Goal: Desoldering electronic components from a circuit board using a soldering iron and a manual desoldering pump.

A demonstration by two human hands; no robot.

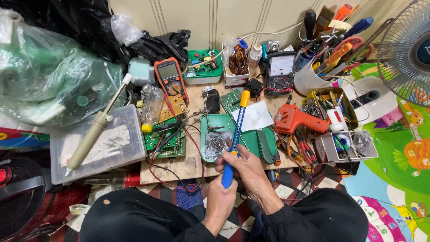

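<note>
Gripping the blue desoldering pump (235, 134), the right hand (248, 172) closes round it; the left hand (219, 201) seemingly clasps its base

- Both forearms come up from the bottom of the view in black sleeves and meet close together at the centre.
- The left hand (219, 201) sits lower, curled into a loose fist, knuckles up, closed around the lower end of what it grips.
- The right hand (245, 169) lies just above and to the right of that grip, back of the hand up, its fingers (225, 157) bent leftward and touching the held shaft (thumb hidden).
- The two hands touch.
</note>
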